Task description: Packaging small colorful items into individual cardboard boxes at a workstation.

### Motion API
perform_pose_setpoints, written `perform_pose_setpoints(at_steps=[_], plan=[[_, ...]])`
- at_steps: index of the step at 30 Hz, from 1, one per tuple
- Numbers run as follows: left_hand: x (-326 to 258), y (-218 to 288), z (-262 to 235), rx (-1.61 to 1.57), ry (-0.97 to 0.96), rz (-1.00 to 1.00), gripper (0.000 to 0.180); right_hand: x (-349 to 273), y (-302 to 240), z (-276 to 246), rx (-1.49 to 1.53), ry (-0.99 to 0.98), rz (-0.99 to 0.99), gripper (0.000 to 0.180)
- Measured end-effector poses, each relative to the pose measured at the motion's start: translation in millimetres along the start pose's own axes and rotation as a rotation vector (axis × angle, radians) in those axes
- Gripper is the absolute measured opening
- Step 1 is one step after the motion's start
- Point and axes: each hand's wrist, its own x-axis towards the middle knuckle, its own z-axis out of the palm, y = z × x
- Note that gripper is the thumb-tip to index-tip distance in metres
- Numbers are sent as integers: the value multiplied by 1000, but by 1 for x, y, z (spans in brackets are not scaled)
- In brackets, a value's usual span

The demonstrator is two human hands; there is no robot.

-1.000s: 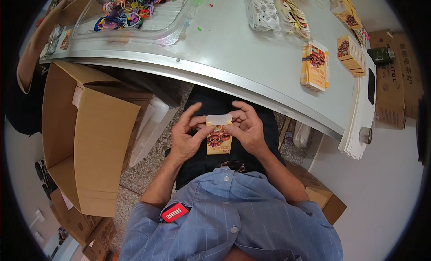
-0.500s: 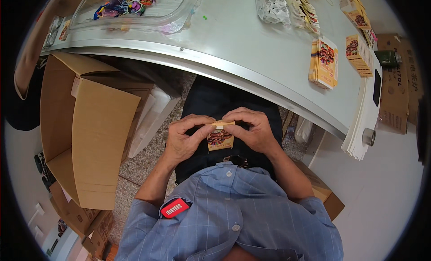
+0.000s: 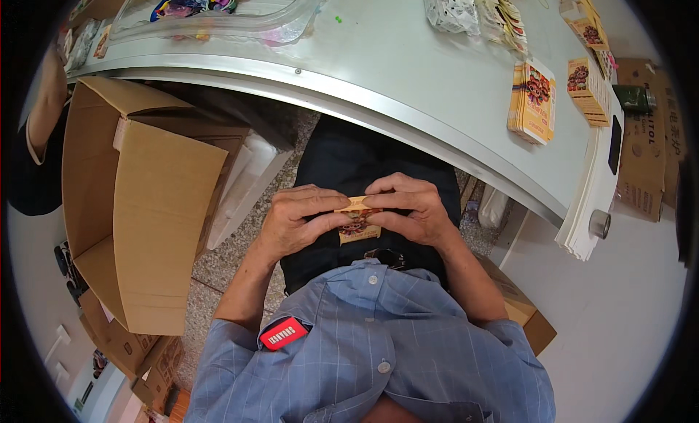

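Over my lap, a small yellow printed card (image 3: 360, 236) with a colourful picture is held between my two hands. My left hand (image 3: 291, 218) pinches its left side, the thumb on the printed front and the fingers along the upper edge. On the opposite side my right hand (image 3: 416, 213) grips it the same way. A plain yellow strip along the top of the card looks folded, and my thumbs cover part of the picture below it. On the table to the right stands a stack of similar yellow cards (image 3: 532, 106).
An open cardboard box (image 3: 171, 226) stands to my left. Above it, the table (image 3: 408, 88) carries a clear plastic tray (image 3: 273, 33) of colourful small items. Bagged pieces (image 3: 451, 12) and another card stack (image 3: 588, 95) lie right. Another person's arm (image 3: 47, 103) shows far left.
My thumbs have shifted on the card's front, now just under the top strip. The white gap below the strip no longer shows. Both hands still hold the card. The view has shifted slightly.
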Motion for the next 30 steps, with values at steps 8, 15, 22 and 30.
perform_pose_setpoints(at_steps=[8,15,22,30], plan=[[-7,13,7,158,92,69,20,1,-18,0,-3,-63,259,34],[-1,39,-17,-380,230,-354,54,31,-63,-18,-364,-16,-309,28],[17,47,-25,-842,94,-379,68,18,-51,2,-567,54,-631,37],[18,28,-23,-111,142,-72,70,7,-49,-18,-439,164,-229,49]])
